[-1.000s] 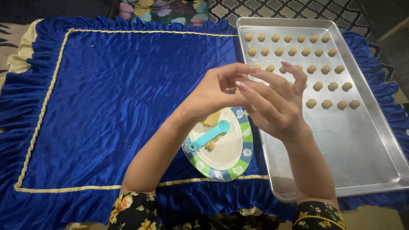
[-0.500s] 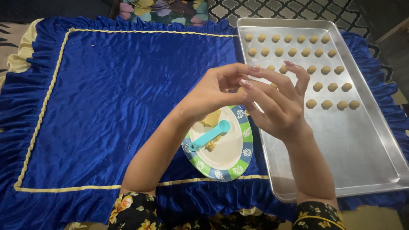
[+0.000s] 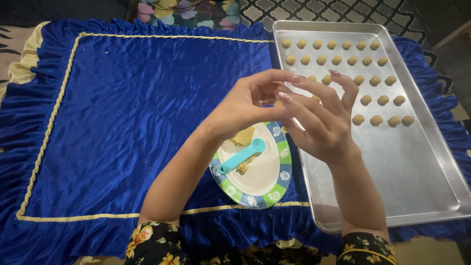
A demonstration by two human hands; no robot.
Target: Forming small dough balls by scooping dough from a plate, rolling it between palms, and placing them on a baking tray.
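1. Over the near left edge of the tray [image 3: 431, 196], both hands meet: left hand [image 3: 245, 103] and right hand [image 3: 319, 122] pinch a small dough bit [image 3: 278, 104], mostly hidden.
2. Dough looks soft, light and squashy, so fingertips only.
3. Plate [image 3: 277, 191] with teal spoon [image 3: 243, 155] sits below on the blue cloth [image 3: 122, 122].

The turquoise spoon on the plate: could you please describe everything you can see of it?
The turquoise spoon looks like a small plastic measuring spoon with a round bowl and a flat straight handle. It lies diagonally on the round plate, bowl up and to the right, handle end near the plate's left rim. Bits of tan dough lie beside it. Neither the left hand nor the right hand touches it.
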